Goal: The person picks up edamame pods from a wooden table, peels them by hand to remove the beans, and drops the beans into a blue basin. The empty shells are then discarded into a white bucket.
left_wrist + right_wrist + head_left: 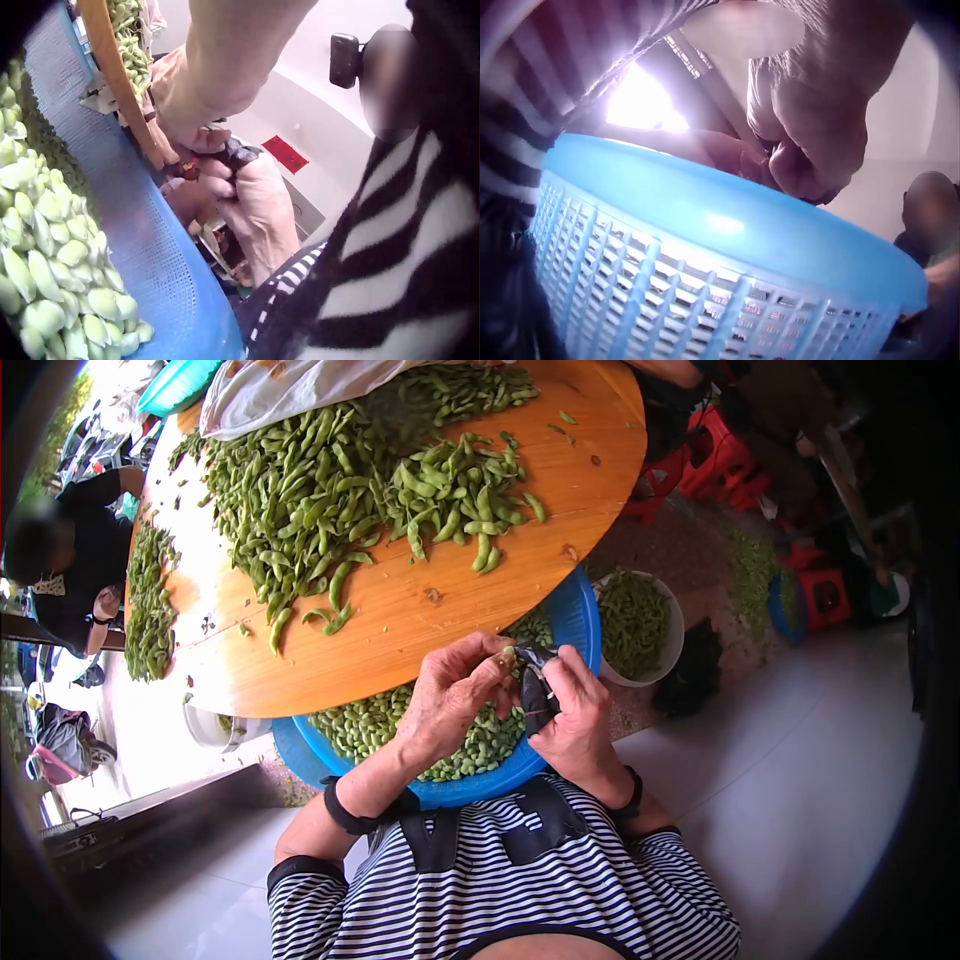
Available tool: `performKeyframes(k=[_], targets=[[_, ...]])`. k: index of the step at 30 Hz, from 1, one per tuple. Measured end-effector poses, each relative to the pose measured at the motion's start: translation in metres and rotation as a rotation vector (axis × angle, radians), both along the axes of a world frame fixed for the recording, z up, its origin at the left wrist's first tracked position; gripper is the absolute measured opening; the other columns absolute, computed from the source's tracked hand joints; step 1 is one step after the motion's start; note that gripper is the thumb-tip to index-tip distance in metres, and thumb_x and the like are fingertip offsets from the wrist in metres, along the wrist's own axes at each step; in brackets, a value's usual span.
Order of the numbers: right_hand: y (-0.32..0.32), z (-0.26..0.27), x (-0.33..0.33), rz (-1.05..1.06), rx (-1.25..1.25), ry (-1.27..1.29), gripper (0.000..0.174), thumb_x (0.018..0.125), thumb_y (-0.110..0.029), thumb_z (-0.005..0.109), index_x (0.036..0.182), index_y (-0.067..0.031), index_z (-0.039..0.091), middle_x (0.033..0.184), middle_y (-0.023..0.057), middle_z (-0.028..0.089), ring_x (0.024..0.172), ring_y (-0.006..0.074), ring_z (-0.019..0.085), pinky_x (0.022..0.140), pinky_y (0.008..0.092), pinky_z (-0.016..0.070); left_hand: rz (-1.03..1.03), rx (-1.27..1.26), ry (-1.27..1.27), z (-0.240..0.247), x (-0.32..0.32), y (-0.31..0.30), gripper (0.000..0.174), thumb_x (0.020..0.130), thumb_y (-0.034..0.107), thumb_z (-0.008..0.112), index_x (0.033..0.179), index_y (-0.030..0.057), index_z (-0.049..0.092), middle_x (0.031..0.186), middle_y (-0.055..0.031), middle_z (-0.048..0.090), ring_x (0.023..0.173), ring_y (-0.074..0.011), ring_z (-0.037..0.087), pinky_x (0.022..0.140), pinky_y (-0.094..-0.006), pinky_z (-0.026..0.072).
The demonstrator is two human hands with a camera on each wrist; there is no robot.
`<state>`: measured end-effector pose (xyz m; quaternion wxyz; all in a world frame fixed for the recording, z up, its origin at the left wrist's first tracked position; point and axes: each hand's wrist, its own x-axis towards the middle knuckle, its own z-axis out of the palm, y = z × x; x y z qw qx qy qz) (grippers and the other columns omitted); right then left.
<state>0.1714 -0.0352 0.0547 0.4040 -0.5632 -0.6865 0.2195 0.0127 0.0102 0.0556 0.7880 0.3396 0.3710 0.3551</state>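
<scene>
Blue basket, partly under the table edge, holds lots of loose shelled green beans; mesh sides show in both wrist views. White bucket to its right is full of green pods. Small blue basin farther right, beside red stools; contents too dark to tell. Another white bucket sits by the table's near left edge, some green in it. Teal basin at the table's far left.

Wooden table carries a big heap of pods, a strip of pods along its left edge, and white cloth over the heap's far side.

Both hands meet over the basket. Left hand is narrow, thumb and fingers pinching a small green piece. Right hand is curled narrow round dark material; can't tell if that is worn or just held. Green piece lies between the hands, right at the dark material; can't tell if the right hand grips it too.
</scene>
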Motion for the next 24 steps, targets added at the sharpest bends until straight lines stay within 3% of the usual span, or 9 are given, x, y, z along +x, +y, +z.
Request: performKeyframes(k=[6, 9, 16, 18, 19, 20, 21, 23, 24], targets=[[0.002, -0.004, -0.003, -0.033, 0.11, -0.007, 0.027, 0.068, 0.0, 0.065, 0.093, 0.0002, 0.054, 0.083, 0.016, 0.046, 0.072, 0.0373, 0.052, 0.06, 0.0431, 0.043, 0.168, -0.009, -0.039, -0.009, 0.014, -0.014, 0.014, 0.093, 0.007, 0.054, 0.1, -0.0002, 0.063, 0.071, -0.0016, 0.059, 0.06, -0.0075, 0.049, 0.059, -0.0211, 0.0396], [0.005, -0.001, 0.003, -0.048, 0.06, 0.102, 0.016, 0.075, -0.001, 0.062, 0.089, 0.0008, 0.055, 0.076, 0.0158, 0.047, 0.066, 0.0371, 0.053, 0.058, 0.0409, 0.0434, 0.14, -0.043, -0.119, -0.011, 0.012, -0.013, 0.014, 0.093, 0.007, 0.057, 0.102, 0.0003, 0.064, 0.074, -0.002, 0.06, 0.063, -0.0078, 0.049, 0.061, -0.0212, 0.0392], [0.007, 0.002, 0.012, 0.03, 0.001, 0.129, 0.015, 0.078, -0.004, 0.062, 0.092, 0.0019, 0.057, 0.076, 0.0154, 0.047, 0.068, 0.0346, 0.053, 0.059, 0.0391, 0.0435, 0.132, -0.122, -0.223, -0.021, 0.007, -0.014, 0.015, 0.095, 0.006, 0.055, 0.106, 0.0009, 0.065, 0.083, -0.0017, 0.061, 0.067, -0.0112, 0.05, 0.063, -0.0232, 0.0401], [0.008, 0.001, 0.017, 0.155, -0.11, 0.284, 0.019, 0.084, -0.01, 0.061, 0.099, 0.0016, 0.061, 0.076, 0.0093, 0.049, 0.062, 0.0217, 0.054, 0.056, 0.0319, 0.0431, 0.117, -0.134, -0.296, -0.025, 0.002, -0.012, 0.015, 0.095, 0.005, 0.055, 0.105, 0.0011, 0.065, 0.085, -0.0019, 0.061, 0.069, -0.0116, 0.052, 0.064, -0.0234, 0.0423], [0.009, 0.001, 0.018, 0.157, -0.112, 0.284, 0.019, 0.084, -0.01, 0.061, 0.099, 0.0016, 0.061, 0.076, 0.0093, 0.049, 0.062, 0.0217, 0.054, 0.056, 0.0319, 0.0431, 0.1, -0.146, -0.369, -0.026, 0.0, -0.012, 0.015, 0.095, 0.003, 0.054, 0.105, 0.0012, 0.065, 0.086, -0.0022, 0.061, 0.07, -0.012, 0.053, 0.065, -0.0237, 0.0446], [0.009, 0.002, 0.018, 0.144, -0.272, 0.452, 0.022, 0.086, -0.014, 0.06, 0.101, 0.002, 0.062, 0.074, 0.0056, 0.05, 0.06, 0.0149, 0.052, 0.053, 0.0279, 0.0416, 0.1, -0.146, -0.369, -0.026, 0.001, -0.013, 0.015, 0.095, 0.003, 0.054, 0.105, 0.0012, 0.065, 0.086, -0.0022, 0.061, 0.07, -0.012, 0.053, 0.065, -0.0237, 0.0446], [0.01, 0.003, 0.019, 0.128, -0.431, 0.619, 0.026, 0.089, -0.018, 0.059, 0.104, 0.0023, 0.063, 0.072, 0.0018, 0.051, 0.057, 0.008, 0.049, 0.051, 0.024, 0.0401, 0.108, -0.167, -0.336, -0.024, 0.003, -0.013, 0.016, 0.094, 0.002, 0.053, 0.106, 0.0011, 0.065, 0.089, -0.0028, 0.062, 0.072, -0.0126, 0.056, 0.068, -0.0241, 0.0471], [0.01, 0.002, 0.026, 0.132, -0.451, 0.75, 0.03, 0.089, -0.022, 0.059, 0.104, 0.0032, 0.063, 0.07, -0.0004, 0.051, 0.056, 0.0048, 0.047, 0.049, 0.0214, 0.0382, 0.114, -0.188, -0.303, -0.014, 0.004, -0.012, 0.017, 0.094, 0.001, 0.052, 0.107, 0.0011, 0.064, 0.091, -0.0034, 0.063, 0.075, -0.0132, 0.058, 0.07, -0.0246, 0.0495], [0.01, 0.002, 0.032, 0.142, -0.472, 0.881, 0.035, 0.089, -0.027, 0.058, 0.105, 0.0042, 0.063, 0.067, -0.0025, 0.052, 0.054, 0.0015, 0.045, 0.048, 0.0189, 0.0364, -0.013, -0.102, -0.136, -0.003, 0.002, -0.011, 0.018, 0.094, 0.0, 0.051, 0.107, 0.0003, 0.064, 0.093, -0.0039, 0.063, 0.078, -0.0131, 0.06, 0.074, -0.0254, 0.0509]])
